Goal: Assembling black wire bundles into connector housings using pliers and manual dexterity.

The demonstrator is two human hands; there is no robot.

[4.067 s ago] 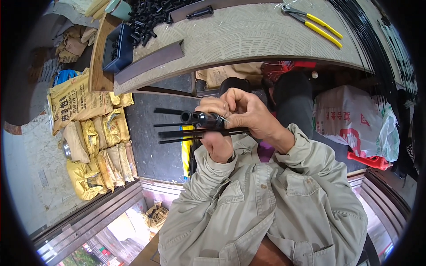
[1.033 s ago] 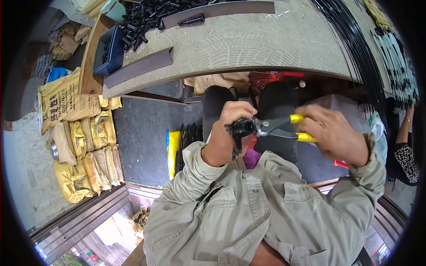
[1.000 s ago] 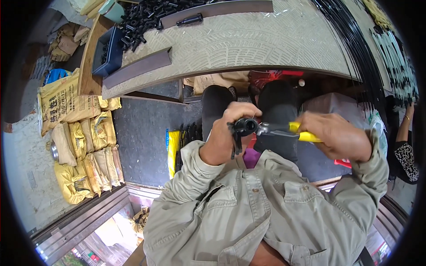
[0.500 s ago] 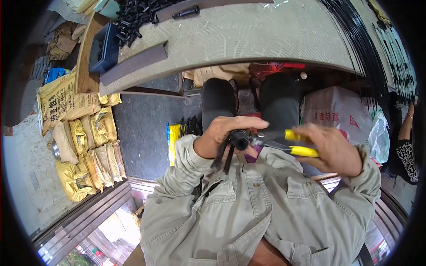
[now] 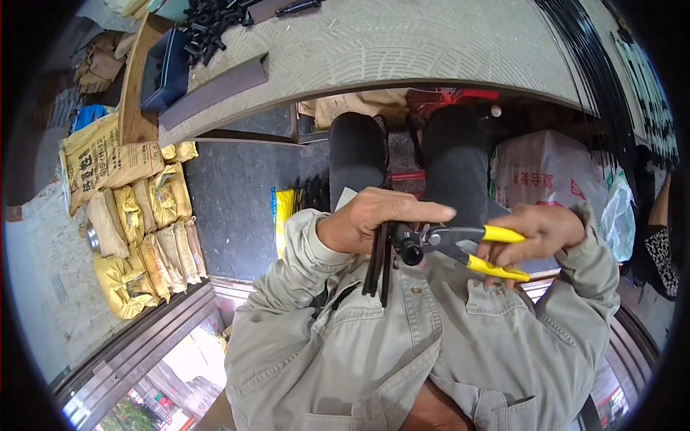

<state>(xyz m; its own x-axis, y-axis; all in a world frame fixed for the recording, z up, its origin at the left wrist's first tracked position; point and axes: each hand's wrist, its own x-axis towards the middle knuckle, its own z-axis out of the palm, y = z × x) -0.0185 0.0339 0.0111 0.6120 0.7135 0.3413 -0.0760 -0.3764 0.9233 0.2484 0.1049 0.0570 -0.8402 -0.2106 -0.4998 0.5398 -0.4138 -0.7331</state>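
Note:
Above my lap, my left hand point(image 5: 359, 219) is closed around a black tubular part point(image 5: 412, 252) with a round end, its thumb or finger stretched over the top. Thin black rods point(image 5: 377, 269) hang down beside that part from the same grip. My right hand point(image 5: 543, 233) grips a pair of pliers point(image 5: 458, 238) with yellow handles, which are spread apart. The jaws of the pliers are at the right side of the black part; whether they bite on it is hidden.
Ahead is a worktable point(image 5: 402, 50) with a heap of black parts point(image 5: 208, 32), a blue bin point(image 5: 164, 68) and long black cables point(image 5: 586, 72) along its right. Yellow-brown packages point(image 5: 136, 208) stand at left. A white plastic bag point(image 5: 546, 172) sits at right, near another person's arm point(image 5: 660, 208).
The yellow-handled pliers have come left to the black part, and their handles are wider apart. My left hand has shifted slightly right with the part and rods.

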